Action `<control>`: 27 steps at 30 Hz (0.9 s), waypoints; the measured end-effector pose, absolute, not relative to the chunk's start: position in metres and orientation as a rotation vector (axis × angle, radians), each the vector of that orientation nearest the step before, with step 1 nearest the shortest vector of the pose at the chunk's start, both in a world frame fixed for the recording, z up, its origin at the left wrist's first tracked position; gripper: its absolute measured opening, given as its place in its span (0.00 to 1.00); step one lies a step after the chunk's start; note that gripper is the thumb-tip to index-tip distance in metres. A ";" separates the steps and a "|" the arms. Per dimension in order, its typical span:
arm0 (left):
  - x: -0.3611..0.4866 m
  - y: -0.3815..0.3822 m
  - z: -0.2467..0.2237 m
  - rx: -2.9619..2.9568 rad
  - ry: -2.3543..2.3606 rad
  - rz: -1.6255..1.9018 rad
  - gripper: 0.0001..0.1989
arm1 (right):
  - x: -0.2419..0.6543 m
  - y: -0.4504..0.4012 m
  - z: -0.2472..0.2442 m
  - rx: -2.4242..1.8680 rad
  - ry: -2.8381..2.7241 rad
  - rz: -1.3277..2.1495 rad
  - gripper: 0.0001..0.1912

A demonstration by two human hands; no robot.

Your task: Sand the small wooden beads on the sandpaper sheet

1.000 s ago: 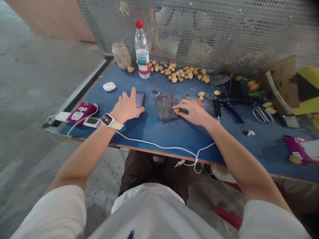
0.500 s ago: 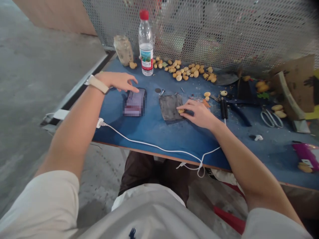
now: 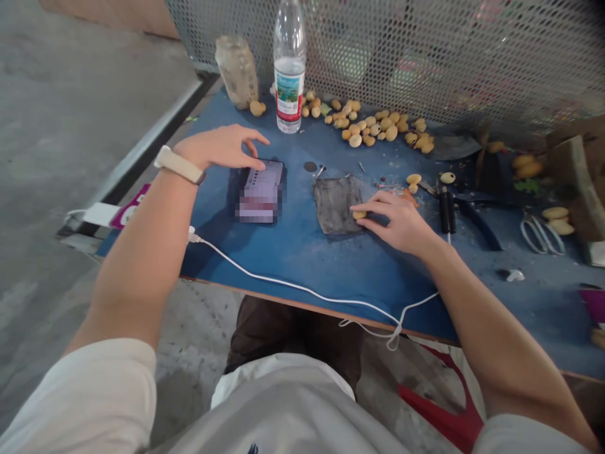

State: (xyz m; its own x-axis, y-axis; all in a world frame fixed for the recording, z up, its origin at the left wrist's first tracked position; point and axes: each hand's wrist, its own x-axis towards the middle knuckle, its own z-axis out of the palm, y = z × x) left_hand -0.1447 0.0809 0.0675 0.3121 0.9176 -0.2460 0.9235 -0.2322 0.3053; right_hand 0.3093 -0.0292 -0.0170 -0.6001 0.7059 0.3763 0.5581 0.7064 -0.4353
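My left hand (image 3: 231,146) is over the top of a phone (image 3: 261,189) with its screen lit, fingers apart and the thumb at the screen's upper edge. A watch with a pale band sits on that wrist. My right hand (image 3: 394,217) pinches a small yellowish nut-like piece (image 3: 359,215) between thumb and fingers. That piece is at the right edge of a dark grey sandpaper-like sheet (image 3: 336,205) lying flat on the blue table. Whether the piece touches the sheet I cannot tell.
Behind stand a water bottle (image 3: 290,94) and a cloudy jar (image 3: 237,72), beside a pile of similar pieces (image 3: 371,129). Rightward lie a black-handled tool (image 3: 446,211), blue-handled pliers (image 3: 482,224) and scissors (image 3: 541,234). A white cable (image 3: 283,284) runs along the front edge.
The view has shifted, so the table's things appear lower and mostly further right. My left hand stays by the phone, and my right hand still holds the yellowish piece at the sheet.
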 end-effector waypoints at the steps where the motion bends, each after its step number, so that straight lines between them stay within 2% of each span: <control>1: -0.145 0.081 0.067 2.206 1.642 -0.023 0.47 | 0.309 -0.029 -0.017 -0.965 -2.383 0.369 0.14; 5: -0.143 0.079 0.062 2.207 1.663 -0.024 0.51 | 0.309 -0.030 -0.015 -0.975 -2.390 0.370 0.14; 15: -0.139 0.068 0.061 2.186 1.704 0.061 0.46 | 0.309 -0.030 -0.014 -1.024 -2.391 0.425 0.14; 21: -0.137 0.067 0.060 2.218 1.729 0.045 0.51 | 0.308 -0.028 -0.016 -0.962 -2.378 0.417 0.14; 24: -0.125 0.062 0.065 2.205 1.785 0.103 0.47 | 0.308 -0.028 -0.016 -0.969 -2.383 0.422 0.14; 27: -0.096 0.031 0.079 2.119 1.830 0.362 0.39 | 0.308 -0.028 -0.015 -0.990 -2.381 0.420 0.14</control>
State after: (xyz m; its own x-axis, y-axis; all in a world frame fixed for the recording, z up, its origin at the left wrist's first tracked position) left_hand -0.0963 0.0305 0.0793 0.1488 0.9887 -0.0153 0.9084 -0.1306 0.3972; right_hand 0.3076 -0.0278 -0.0146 -0.5960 0.7246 0.3460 0.5626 0.6843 -0.4640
